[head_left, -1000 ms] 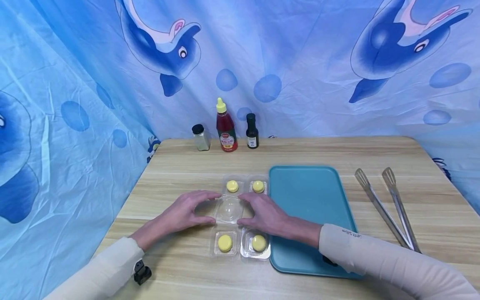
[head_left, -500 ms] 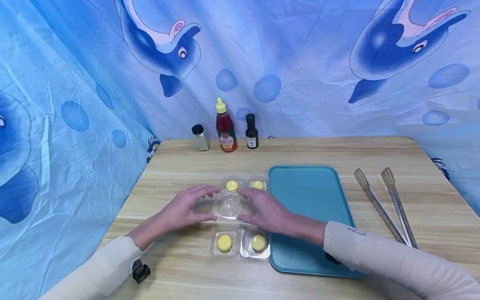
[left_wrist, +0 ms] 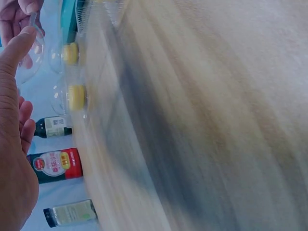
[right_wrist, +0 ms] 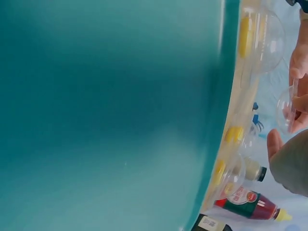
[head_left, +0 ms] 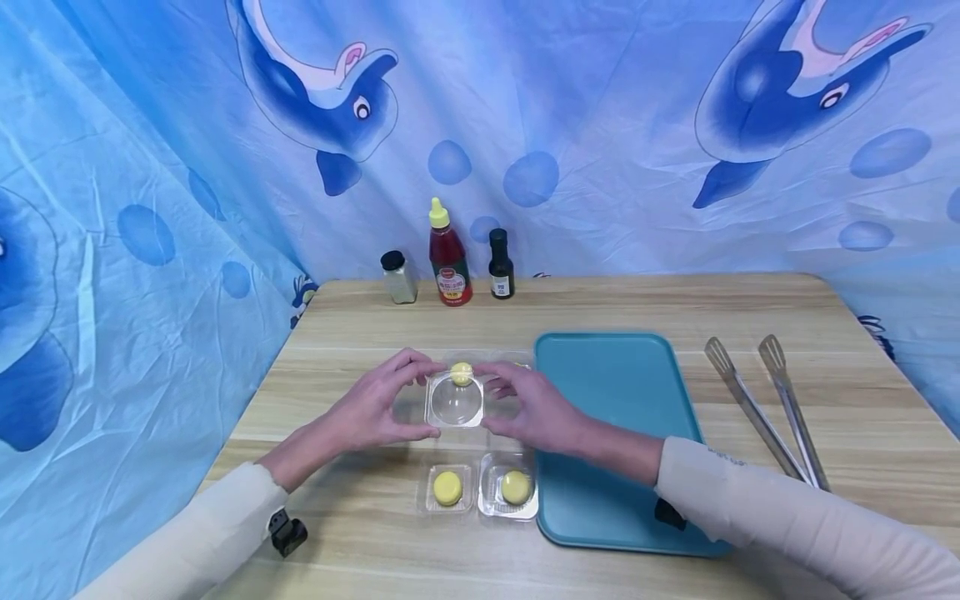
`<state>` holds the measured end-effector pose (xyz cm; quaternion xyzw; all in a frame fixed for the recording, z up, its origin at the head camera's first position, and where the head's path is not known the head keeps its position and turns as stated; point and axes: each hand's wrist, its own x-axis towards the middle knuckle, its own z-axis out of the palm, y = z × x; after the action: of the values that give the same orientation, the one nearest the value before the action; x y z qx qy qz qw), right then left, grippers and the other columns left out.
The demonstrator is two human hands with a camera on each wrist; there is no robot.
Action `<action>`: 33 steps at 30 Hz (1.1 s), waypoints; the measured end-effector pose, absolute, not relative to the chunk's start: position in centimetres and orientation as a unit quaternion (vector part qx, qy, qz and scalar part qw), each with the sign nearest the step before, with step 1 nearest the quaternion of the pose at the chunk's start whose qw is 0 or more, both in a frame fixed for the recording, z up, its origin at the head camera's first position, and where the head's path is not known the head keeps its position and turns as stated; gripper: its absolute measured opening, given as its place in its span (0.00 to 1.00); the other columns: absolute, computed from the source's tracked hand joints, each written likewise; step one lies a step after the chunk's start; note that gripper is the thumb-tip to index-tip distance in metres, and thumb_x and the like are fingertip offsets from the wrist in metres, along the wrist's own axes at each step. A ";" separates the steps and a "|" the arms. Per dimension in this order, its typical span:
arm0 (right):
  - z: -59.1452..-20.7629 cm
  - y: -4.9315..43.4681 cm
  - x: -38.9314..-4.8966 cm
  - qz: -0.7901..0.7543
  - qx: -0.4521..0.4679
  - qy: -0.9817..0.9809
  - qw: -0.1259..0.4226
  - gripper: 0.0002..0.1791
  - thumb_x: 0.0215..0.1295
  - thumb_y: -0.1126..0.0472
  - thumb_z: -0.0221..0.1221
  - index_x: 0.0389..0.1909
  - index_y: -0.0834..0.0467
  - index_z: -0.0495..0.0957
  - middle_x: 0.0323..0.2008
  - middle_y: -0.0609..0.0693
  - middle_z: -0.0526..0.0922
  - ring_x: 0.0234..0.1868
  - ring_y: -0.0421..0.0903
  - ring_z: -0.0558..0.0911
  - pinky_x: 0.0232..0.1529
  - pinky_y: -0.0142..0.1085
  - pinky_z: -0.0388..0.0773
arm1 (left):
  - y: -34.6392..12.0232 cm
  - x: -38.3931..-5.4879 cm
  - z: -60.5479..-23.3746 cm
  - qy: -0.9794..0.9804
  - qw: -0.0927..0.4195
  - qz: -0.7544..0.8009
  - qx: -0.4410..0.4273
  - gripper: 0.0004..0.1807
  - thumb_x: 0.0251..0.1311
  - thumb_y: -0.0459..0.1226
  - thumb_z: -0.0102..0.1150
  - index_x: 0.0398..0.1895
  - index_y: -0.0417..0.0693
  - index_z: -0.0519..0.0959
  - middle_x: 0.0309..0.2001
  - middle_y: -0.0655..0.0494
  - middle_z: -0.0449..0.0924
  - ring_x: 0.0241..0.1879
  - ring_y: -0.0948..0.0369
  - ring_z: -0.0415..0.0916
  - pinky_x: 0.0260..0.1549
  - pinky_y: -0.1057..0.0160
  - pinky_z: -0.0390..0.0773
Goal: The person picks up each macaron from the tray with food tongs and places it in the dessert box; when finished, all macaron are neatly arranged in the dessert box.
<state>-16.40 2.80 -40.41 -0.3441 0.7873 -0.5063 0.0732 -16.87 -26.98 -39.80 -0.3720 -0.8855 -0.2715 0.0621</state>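
In the head view a clear plastic domed lid (head_left: pixel 455 402) is held up above the table between both hands. My left hand (head_left: pixel 375 402) pinches its left edge with thumb and fingers. My right hand (head_left: pixel 542 408) grips the right edge the same way. In the left wrist view the lid (left_wrist: pixel 32 65) shows its round dome, tilted. Just behind it lies a round yellow macaron (head_left: pixel 461 374) in a clear tray; a second one near my right fingers is mostly hidden. Closer to me, two more yellow macarons (head_left: pixel 447 488) (head_left: pixel 516 487) sit in clear square containers.
A teal tray (head_left: pixel 618 508) lies under my right forearm. Metal tongs (head_left: pixel 787 400) rest spread on the right side. At the back edge stand a black-capped jar (head_left: pixel 399 278), a red sauce bottle (head_left: pixel 450 260) and a small dark bottle (head_left: pixel 501 265).
Both hands have raised the clear lid and moved it slightly away from me. It has tipped to face the camera more and now overlaps the far-left macaron.
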 end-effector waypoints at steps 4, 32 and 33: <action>-40.2 2.9 -16.6 -0.570 -0.309 0.753 0.112 0.38 0.64 0.75 0.69 0.75 0.65 0.69 0.70 0.65 0.76 0.58 0.60 0.85 0.61 0.44 0.84 | -26.7 -17.1 -39.6 -0.881 0.077 -0.272 -0.380 0.46 0.47 0.53 0.86 0.70 0.50 0.76 0.59 0.58 0.77 0.53 0.61 0.76 0.48 0.47 0.85; -39.4 2.2 -17.7 -0.612 -0.252 0.749 -0.021 0.12 0.58 0.78 0.64 0.25 0.59 0.77 0.34 0.59 0.86 0.37 0.45 0.86 0.41 0.37 0.88 | -24.0 -17.9 -38.4 -0.862 -0.021 -0.373 -0.343 0.14 0.80 0.38 0.58 0.63 0.47 0.78 0.54 0.60 0.89 0.52 0.62 0.87 0.54 0.58 0.86; -39.5 2.2 -17.7 -0.607 -0.264 0.748 -0.039 0.12 0.57 0.78 0.65 0.24 0.59 0.77 0.32 0.57 0.86 0.36 0.45 0.85 0.40 0.37 0.88 | -24.0 -17.9 -38.4 -0.859 -0.033 -0.381 -0.340 0.14 0.80 0.38 0.57 0.63 0.46 0.78 0.55 0.59 0.88 0.53 0.61 0.87 0.55 0.57 0.86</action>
<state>-17.67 2.22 -39.52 -0.2638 0.7483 -0.6073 -0.0392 -17.92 -24.05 -38.37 -0.3405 -0.8590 -0.3809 -0.0333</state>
